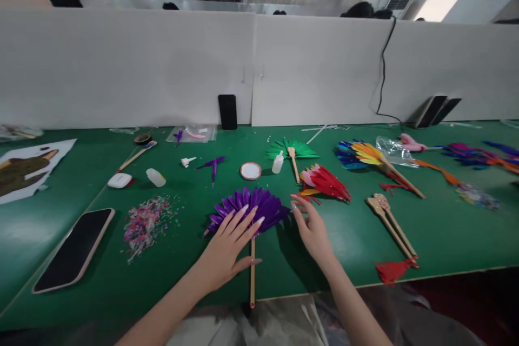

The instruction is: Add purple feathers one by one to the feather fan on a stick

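White partition panels (162, 65) stand along the far side of the green tabletop (182, 248). On its near part, in front of me, lies the purple feather fan (271, 208), its wooden handle (252, 284) pointing toward me and reaching the front edge. My left hand (235, 240) lies flat over the feathers, fingers spread wide, thumb across the handle. My right hand (310, 224) is half curled at the fan's right side, thumb and forefinger set narrow; I cannot tell whether they pinch a feather tip. Caution: excess pressure from the left hand may crease the feathers or force the spread out of shape. A sideways pull by the right hand may loosen an outer feather. Because the handle end sits at the edge, contact with my clothing could swivel the fan. Overreaching with the right hand may disturb the red feather bundle (328, 183) just beyond it or tip the small white bottle (278, 163), which stands upright near the round dish (250, 171).
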Tool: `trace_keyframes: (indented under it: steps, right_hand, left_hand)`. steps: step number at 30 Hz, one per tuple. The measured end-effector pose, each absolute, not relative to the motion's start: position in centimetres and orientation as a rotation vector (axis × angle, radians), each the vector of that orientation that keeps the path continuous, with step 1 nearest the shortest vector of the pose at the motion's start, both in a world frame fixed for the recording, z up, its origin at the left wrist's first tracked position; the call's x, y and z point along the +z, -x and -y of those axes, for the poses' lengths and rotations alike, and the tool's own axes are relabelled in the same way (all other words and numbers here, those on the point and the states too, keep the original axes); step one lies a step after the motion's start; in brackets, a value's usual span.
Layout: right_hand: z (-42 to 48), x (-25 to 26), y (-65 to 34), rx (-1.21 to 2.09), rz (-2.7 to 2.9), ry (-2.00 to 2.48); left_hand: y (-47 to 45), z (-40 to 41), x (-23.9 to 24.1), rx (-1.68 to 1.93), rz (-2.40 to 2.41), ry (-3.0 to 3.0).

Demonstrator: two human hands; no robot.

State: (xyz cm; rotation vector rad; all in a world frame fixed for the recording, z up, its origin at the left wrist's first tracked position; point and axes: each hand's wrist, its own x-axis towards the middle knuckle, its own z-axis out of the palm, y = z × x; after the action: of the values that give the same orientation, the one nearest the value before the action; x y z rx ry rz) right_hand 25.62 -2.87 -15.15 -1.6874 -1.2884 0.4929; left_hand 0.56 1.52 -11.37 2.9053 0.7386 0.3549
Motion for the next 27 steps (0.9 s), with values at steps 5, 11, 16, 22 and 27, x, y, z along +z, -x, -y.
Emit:
trace_keyframes:
  steps: [5,11,16,22,27]
  right_hand:
    - [-0.5,-15.0,-25.2,0.645,1.32,1.663]
    - [-2.1,-15.2,-23.5,0.724,1.26,1.694]
    - [-1.9,-15.6,-23.2,0.733,1.223,1.695]
    - [-1.6,-16.0,-23.3,0.72,1.222,1.658]
    - [-1.5,-15.9,-23.6,0.715,1.243,1.617]
  left_hand:
    - [-1.8,-3.3,-11.2,0.242,-0.582,-2.908]
    - [-1.9,-2.9,-12.5,0.214,-0.588,-2.904]
    - [-1.7,-2.8,-12.5,0.194,-0.575,-2.895]
    - [-1.7,-2.9,-12.4,0.174,-0.589,-2.875]
    - [-1.7,-3.0,-12.2,0.161,-0.563,-2.858]
